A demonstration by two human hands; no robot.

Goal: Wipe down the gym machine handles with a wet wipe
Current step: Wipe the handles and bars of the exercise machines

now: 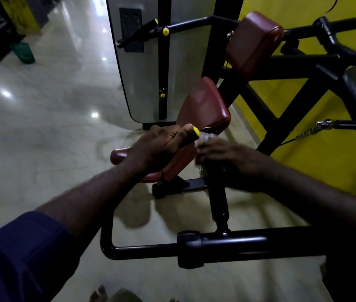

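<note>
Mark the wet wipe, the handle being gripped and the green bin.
wet wipe (208, 137): head view, its pale crumpled top.
handle (195, 132): head view, its yellow end cap.
green bin (23, 53): head view, its side wall.

Two grips (157, 144) (bare hands), one wet wipe (208, 137), three red pads (253, 42), one green bin (23, 53)

Seat pad (203, 107) maroon; handle (189, 139) black, yellow-capped; wipe (205, 136) whitish; wall (316, 153) yellow; sleeve (20, 253) navy.

Dark blue sleeve (20, 253) on left arm (90, 199); right forearm (303, 188) bare; feet (99, 294) apparently bare.
</note>
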